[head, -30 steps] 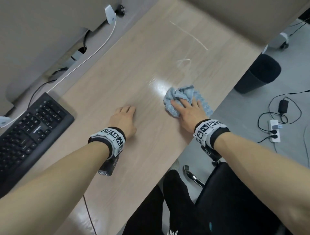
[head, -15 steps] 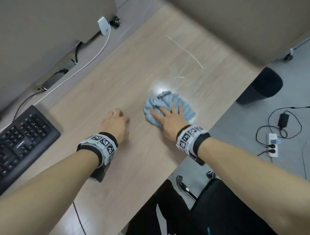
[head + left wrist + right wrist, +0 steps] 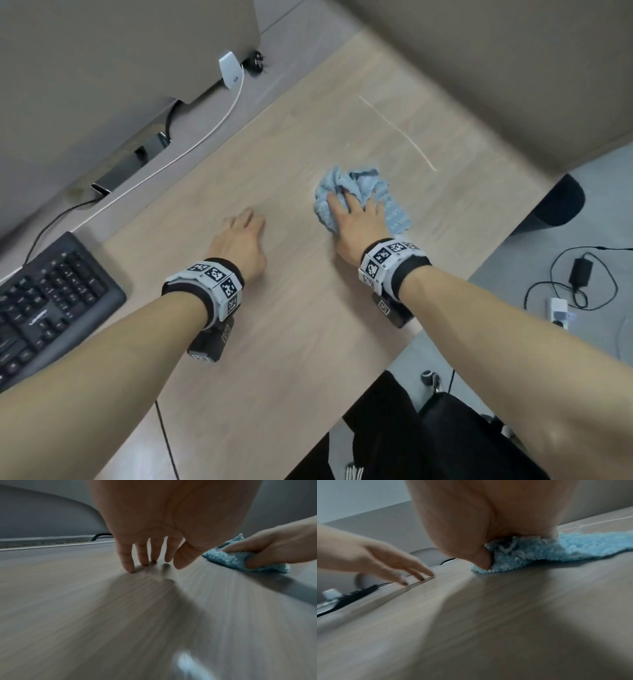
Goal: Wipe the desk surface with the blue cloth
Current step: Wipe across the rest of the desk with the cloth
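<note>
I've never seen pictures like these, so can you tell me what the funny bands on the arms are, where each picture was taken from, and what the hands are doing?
No robot here, just a person cleaning a desk. One camera sits on their head and looks down. Two more hang under those checkered wrist bands, so those pictures look along each palm. The right hand presses a crumpled blue cloth onto the wood. The left hand holds nothing; its fingertips touch the desk. A black keyboard lies off to the left, and a thin pale streak sits beyond the cloth.
</note>
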A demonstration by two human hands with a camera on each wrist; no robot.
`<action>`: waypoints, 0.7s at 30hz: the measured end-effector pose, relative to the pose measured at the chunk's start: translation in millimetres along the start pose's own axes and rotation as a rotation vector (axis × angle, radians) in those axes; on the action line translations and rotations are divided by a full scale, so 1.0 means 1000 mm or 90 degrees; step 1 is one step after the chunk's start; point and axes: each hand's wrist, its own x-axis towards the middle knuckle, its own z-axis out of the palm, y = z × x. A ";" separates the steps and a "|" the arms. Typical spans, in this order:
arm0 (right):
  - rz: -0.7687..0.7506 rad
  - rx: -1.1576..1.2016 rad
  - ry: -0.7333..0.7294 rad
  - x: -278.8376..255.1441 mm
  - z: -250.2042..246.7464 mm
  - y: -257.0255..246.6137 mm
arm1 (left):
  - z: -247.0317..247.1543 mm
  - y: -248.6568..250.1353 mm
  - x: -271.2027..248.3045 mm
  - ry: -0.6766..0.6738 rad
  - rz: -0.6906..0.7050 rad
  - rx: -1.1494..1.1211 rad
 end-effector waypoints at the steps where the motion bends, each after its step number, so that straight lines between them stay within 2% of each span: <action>1: -0.034 -0.012 -0.001 -0.005 0.001 0.004 | -0.001 0.001 0.005 0.012 -0.006 0.003; 5: -0.123 -0.030 0.007 -0.005 -0.001 0.043 | -0.011 0.007 0.028 0.083 -0.024 -0.002; 10: -0.066 -0.028 0.001 0.046 -0.035 0.072 | -0.013 0.019 0.039 0.041 -0.078 -0.022; 15: -0.023 -0.015 -0.028 0.096 -0.063 0.043 | -0.013 0.031 0.050 0.062 -0.159 -0.050; 18: -0.153 -0.033 -0.062 0.092 -0.059 0.020 | -0.019 0.041 0.059 0.065 -0.208 -0.057; 21: -0.271 -0.075 -0.065 0.079 -0.053 0.034 | -0.031 0.050 0.068 0.036 -0.262 -0.042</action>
